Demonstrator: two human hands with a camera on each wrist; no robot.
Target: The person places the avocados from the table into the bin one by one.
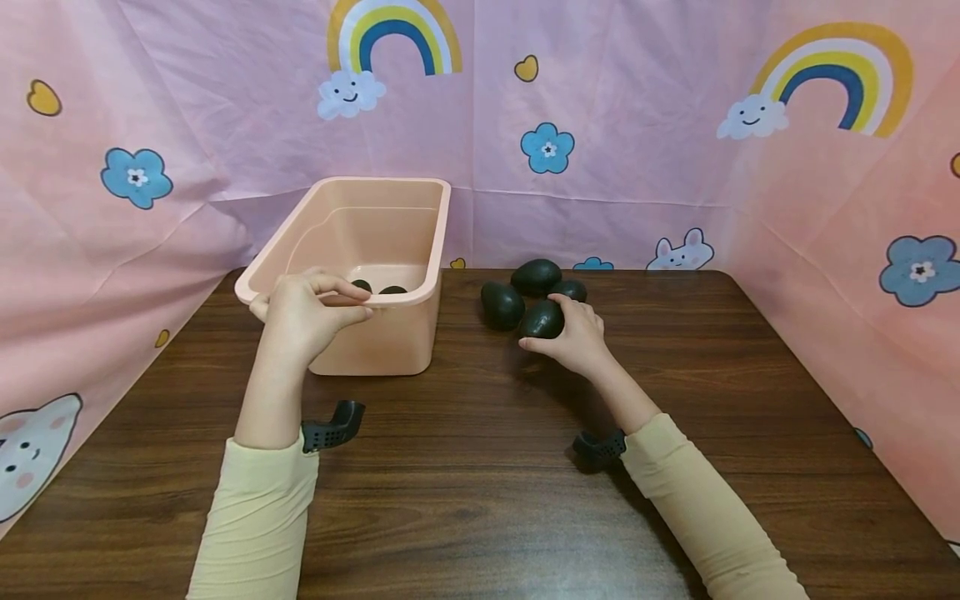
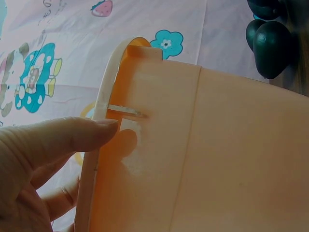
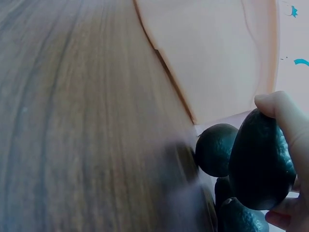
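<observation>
My left hand (image 1: 296,317) pinches the near rim of a peach plastic bin (image 1: 378,346), with the thumb (image 2: 72,134) outside and the fingers over the inner side. My right hand (image 1: 581,340) holds a dark avocado (image 1: 542,320) between thumb and fingers, to the right of the bin. In the right wrist view this avocado (image 3: 260,162) is partly covered by the hand. Close behind it lie three more avocados: one to the left (image 1: 501,305), one at the back (image 1: 536,277) and one half hidden by the fingers (image 1: 572,289). Two dark rounded tops (image 1: 393,290) show inside the bin.
Everything stands on a dark brown wood-grain table (image 1: 465,500). A pink and lilac printed cloth (image 1: 630,167) hangs behind and along both sides. Each wrist wears a black strap mount (image 1: 333,427). The bin stands at the back left, near the cloth.
</observation>
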